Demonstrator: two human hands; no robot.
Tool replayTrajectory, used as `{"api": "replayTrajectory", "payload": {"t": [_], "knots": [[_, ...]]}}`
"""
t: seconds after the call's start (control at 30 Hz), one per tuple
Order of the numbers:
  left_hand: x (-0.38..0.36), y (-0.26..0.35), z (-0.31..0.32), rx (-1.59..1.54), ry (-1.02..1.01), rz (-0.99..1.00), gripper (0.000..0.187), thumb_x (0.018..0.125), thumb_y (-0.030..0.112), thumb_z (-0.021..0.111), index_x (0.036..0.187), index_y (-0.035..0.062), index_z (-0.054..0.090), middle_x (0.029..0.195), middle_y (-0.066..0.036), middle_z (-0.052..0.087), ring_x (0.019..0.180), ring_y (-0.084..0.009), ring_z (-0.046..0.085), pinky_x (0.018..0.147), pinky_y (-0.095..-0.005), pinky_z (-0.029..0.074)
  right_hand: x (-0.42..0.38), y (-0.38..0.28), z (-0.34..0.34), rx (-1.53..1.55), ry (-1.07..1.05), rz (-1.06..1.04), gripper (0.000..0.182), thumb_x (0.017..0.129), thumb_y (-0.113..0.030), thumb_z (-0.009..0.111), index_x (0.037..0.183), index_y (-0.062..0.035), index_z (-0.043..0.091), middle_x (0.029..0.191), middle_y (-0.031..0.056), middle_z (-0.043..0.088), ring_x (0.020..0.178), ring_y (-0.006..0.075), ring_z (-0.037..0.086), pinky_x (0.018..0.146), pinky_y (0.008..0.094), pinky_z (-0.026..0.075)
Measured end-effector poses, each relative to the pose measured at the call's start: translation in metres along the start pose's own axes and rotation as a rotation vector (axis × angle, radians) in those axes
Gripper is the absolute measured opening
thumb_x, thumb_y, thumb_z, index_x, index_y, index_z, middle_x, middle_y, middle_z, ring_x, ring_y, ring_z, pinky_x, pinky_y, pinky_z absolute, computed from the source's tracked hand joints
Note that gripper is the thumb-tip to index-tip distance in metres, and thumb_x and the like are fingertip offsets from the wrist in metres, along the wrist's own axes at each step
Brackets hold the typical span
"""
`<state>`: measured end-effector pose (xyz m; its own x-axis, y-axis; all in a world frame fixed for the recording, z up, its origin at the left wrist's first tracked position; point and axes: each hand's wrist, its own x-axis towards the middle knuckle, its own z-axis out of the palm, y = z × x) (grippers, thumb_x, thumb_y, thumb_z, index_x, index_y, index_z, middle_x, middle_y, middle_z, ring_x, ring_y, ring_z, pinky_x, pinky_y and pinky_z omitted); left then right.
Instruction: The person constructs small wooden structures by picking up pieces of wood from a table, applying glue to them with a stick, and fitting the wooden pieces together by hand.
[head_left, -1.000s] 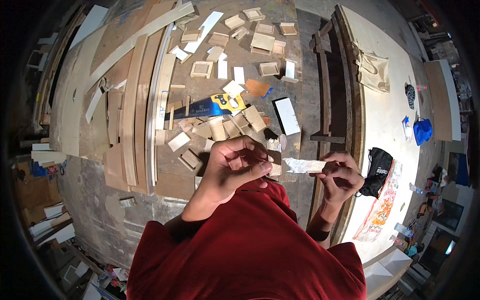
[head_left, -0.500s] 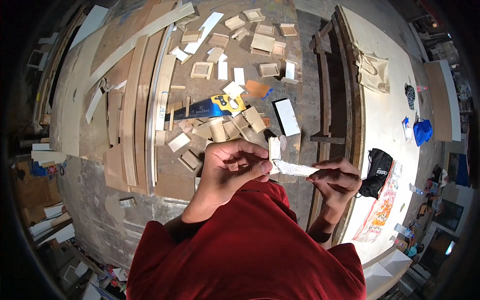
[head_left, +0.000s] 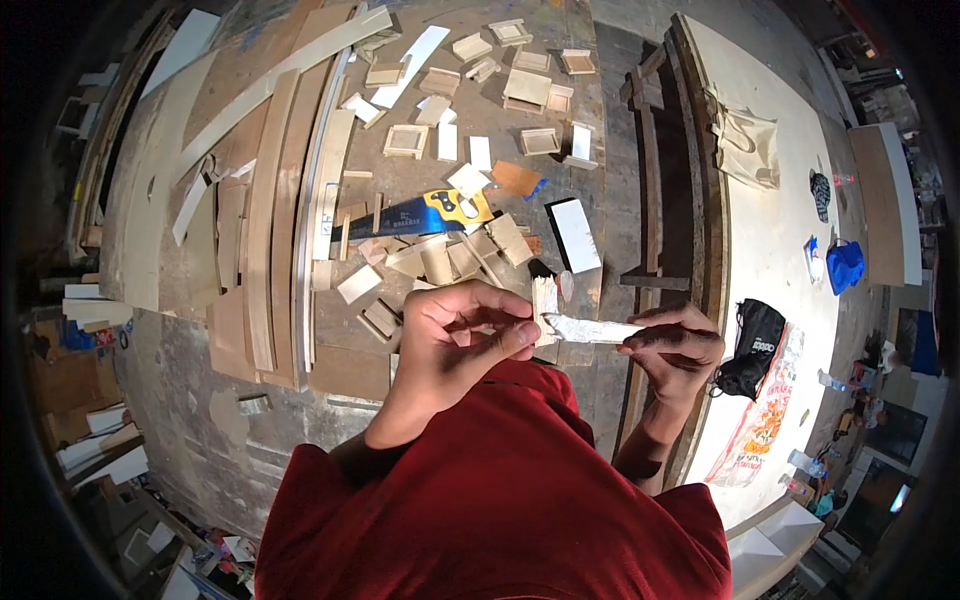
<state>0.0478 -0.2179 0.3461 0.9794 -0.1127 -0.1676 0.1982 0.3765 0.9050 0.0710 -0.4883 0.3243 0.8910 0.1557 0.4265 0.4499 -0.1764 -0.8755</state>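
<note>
Left hand (head_left: 460, 335) in a narrow pinch on a small wood piece (head_left: 543, 303), at that hand's 2 o'clock. Right hand (head_left: 675, 352) grips the 3 o'clock end of a white-smeared stick (head_left: 592, 330); its tip points to 9 and appears to meet the piece. Best handled, by judgement, with the piece steady, the pinch clear of the smear, stick flat, pressure light. A second ago tip and piece stood apart; that gap has closed.

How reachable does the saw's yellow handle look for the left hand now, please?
Probably not immediately: the left hand is holding a small wooden piece. With that set down, likely yes, since the yellow handle looks mostly uncovered, beyond some wood scraps.
</note>
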Motion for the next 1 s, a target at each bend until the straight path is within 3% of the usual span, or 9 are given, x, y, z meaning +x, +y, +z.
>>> {"api": "replayTrajectory", "payload": {"t": [0.17, 0.37, 0.6, 0.77, 1.0], "knots": [[-0.003, 0.001, -0.002, 0.010, 0.015, 0.015, 0.013, 0.090, -0.007, 0.070, 0.103, -0.0078, 0.067, 0.093, -0.014, 0.072, 0.084, -0.0159, 0.073, 0.073, -0.0255, 0.063, -0.001, -0.001, -0.001, 0.093, -0.118, 0.047, 0.022, 0.058, 0.001, 0.088, 0.078, -0.0064, 0.081, 0.085, 0.0115, 0.076, 0.073, 0.0168, 0.070, 0.065, 0.0259, 0.054], [-0.008, -0.002, -0.004, 0.051, 0.016, 0.044, 0.015, 0.091, -0.009, 0.067, 0.106, -0.0092, 0.066, 0.095, -0.015, 0.072, 0.087, -0.0175, 0.073, 0.077, -0.0274, 0.064, 0.000, 0.002, -0.004, 0.103, 0.005, 0.041, 0.023, 0.057, 0.002, 0.088, 0.077, -0.0070, 0.081, 0.085, 0.0115, 0.076, 0.076, 0.0169, 0.071, 0.068, 0.0270, 0.055], [-0.014, 0.000, -0.006, 0.091, 0.037, 0.076, 0.015, 0.091, -0.009, 0.066, 0.106, -0.0099, 0.067, 0.095, -0.014, 0.072, 0.087, -0.0175, 0.073, 0.076, -0.0268, 0.064, 0.005, -0.008, -0.005, 0.067, -0.171, 0.055, 0.021, 0.059, 0.003, 0.086, 0.077, -0.0067, 0.081, 0.084, 0.0105, 0.076, 0.077, 0.0165, 0.070, 0.067, 0.0265, 0.052], [-0.021, -0.001, -0.006, 0.100, 0.047, 0.109, 0.016, 0.091, -0.009, 0.067, 0.107, -0.0100, 0.067, 0.095, -0.014, 0.072, 0.087, -0.0169, 0.073, 0.077, -0.0271, 0.063, 0.007, -0.009, 0.001, 0.022, -0.061, 0.000, 0.023, 0.056, -0.003, 0.087, 0.078, -0.0073, 0.082, 0.085, 0.0104, 0.076, 0.076, 0.0170, 0.070, 0.067, 0.0270, 0.053], [-0.032, 0.002, -0.014, 0.138, 0.052, 0.127, 0.017, 0.091, -0.010, 0.067, 0.107, -0.0104, 0.067, 0.096, -0.014, 0.072, 0.088, -0.0163, 0.072, 0.077, -0.0276, 0.063, 0.001, -0.014, 0.003, 0.066, -0.234, 0.054, 0.027, 0.055, 0.003, 0.087, 0.079, -0.0074, 0.082, 0.086, 0.0106, 0.076, 0.079, 0.0177, 0.071, 0.068, 0.0270, 0.054]]}}
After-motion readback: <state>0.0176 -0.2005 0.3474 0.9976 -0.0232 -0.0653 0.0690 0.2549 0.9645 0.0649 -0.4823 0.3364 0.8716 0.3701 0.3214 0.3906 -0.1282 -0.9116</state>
